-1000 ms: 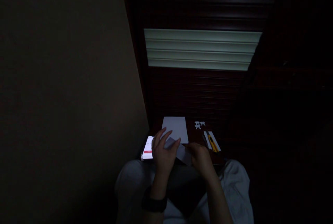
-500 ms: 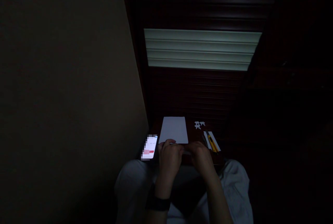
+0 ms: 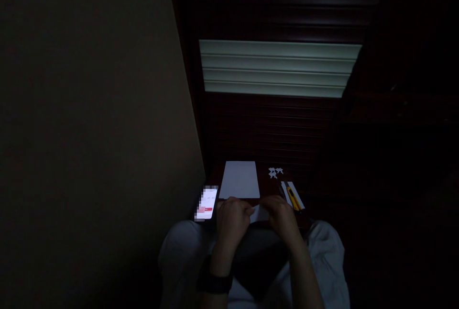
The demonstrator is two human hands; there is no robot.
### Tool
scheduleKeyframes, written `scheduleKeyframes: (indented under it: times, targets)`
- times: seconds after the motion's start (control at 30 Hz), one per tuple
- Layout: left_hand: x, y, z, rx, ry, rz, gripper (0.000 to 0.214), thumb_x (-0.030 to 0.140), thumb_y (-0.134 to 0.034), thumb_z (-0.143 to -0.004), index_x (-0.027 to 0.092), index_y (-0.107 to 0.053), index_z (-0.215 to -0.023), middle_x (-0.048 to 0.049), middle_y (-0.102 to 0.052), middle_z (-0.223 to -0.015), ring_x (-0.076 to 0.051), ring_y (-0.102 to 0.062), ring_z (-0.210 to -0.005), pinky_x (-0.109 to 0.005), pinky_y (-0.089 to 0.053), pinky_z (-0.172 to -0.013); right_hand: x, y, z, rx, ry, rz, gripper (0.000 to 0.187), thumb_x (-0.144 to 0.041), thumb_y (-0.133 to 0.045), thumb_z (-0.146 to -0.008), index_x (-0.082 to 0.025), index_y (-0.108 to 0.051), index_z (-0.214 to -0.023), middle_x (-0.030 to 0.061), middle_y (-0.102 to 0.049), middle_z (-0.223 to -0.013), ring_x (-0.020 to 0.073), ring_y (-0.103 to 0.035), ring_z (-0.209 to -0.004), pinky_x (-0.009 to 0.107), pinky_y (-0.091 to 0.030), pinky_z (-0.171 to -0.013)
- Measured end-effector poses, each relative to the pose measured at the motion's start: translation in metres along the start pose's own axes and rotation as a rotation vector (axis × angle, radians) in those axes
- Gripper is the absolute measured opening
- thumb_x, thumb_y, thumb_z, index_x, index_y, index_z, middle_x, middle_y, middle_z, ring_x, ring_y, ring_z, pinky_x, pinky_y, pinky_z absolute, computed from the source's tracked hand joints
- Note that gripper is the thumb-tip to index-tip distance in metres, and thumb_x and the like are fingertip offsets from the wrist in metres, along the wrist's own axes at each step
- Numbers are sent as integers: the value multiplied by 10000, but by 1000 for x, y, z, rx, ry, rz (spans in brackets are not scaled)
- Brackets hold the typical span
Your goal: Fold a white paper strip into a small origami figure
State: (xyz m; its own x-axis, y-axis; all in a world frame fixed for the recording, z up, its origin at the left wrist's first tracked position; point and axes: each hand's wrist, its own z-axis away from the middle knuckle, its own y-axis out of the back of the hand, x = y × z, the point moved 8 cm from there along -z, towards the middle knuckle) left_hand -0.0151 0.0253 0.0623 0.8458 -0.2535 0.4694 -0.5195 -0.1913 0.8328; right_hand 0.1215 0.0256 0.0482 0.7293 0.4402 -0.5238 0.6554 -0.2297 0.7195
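Over the near edge of the small dark table, my left hand (image 3: 234, 216) and my right hand (image 3: 282, 214) are closed on a small white piece of paper (image 3: 258, 214). It shows in the gap between the fingers; the hands cover its outer parts. Just beyond them lies a larger white sheet of paper (image 3: 239, 180). To the right of my right hand, a yellow utility knife (image 3: 293, 198) rests on a white strip of paper (image 3: 298, 193). Several small cut paper shapes (image 3: 273, 173) lie farther back.
A phone (image 3: 208, 204) with a lit screen lies at the table's left edge. My knees flank the table (image 3: 264, 182). A wall (image 3: 107, 108) stands on the left, and a dark slatted door (image 3: 268, 122) with pale slats rises behind. The room is very dim.
More of the small paper now shows between and below my hands. My left fingers have drawn back a little from the large sheet. The other things stay in place.
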Motion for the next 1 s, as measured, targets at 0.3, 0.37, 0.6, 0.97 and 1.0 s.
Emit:
scheduleKeyframes:
  times: [0.3,0.37,0.6,0.97,1.0]
  targets:
    - [-10,1,2,-19,60,62,145,334,-586,-729,254,-706,-746,-43,-691,-802,-197,-594,-786,-289,-355,-725,20,6,4,53,-61,2,368,-5,-441,-669,-191,-660,-899,64,-664,-905,206,-569,-874,311,-418,-788]
    - [-11,0,2,-38,75,74,146,335,-589,-725,250,-706,-744,-41,-694,-805,-198,-597,-780,-287,-358,-711,29,8,6,66,-87,12,343,-26,-455,-676,-193,-662,-893,64,-665,-908,208,-576,-876,312,-423,-789]
    - [-21,-3,2,-44,135,217,198,346,-549,-753,225,-701,-792,-49,-699,-825,-201,-609,-776,-276,-385,-693,58,23,16,227,-271,-173,221,-198,-503,-750,-179,-660,-903,88,-668,-924,234,-599,-886,360,-442,-803]
    - [3,-12,5,-150,-26,512,286,367,-481,-780,185,-701,-801,-33,-705,-805,-193,-619,-729,-253,-422,-653,45,11,12,329,-399,-549,304,-444,-601,-689,-148,-665,-712,41,-652,-655,182,-576,-630,269,-439,-572]
    - [4,-12,5,-156,-36,523,297,369,-472,-786,179,-700,-806,-35,-705,-805,-192,-617,-726,-252,-422,-654,47,12,13,335,-399,-548,310,-449,-603,-685,-146,-664,-715,39,-647,-650,179,-569,-626,263,-432,-566]
